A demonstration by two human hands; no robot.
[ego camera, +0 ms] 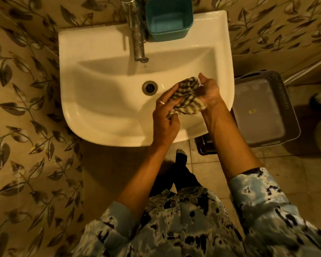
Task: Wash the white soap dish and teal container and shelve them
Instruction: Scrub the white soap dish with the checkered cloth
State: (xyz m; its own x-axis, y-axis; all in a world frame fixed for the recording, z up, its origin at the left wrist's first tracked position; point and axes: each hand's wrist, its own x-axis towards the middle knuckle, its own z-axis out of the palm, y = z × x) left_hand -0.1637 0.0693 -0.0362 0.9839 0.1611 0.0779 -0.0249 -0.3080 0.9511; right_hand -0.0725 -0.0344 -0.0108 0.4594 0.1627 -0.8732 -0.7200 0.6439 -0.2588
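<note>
Holding: my left hand point(165, 115) and right hand point(209, 89) both clasp checked cloth point(187, 93); white soap dish point(199, 81) apparently inside. Teal container point(168, 25) well beyond grip. Risk: dish slipping from cloth into basin point(104, 93).

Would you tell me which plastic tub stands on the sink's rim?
The teal container, beside the tap; the grey basket sits lower, right of the sink.

White sink point(100, 43) with metal tap point(138, 40); grey basket point(285, 101) on the floor beside it
</note>
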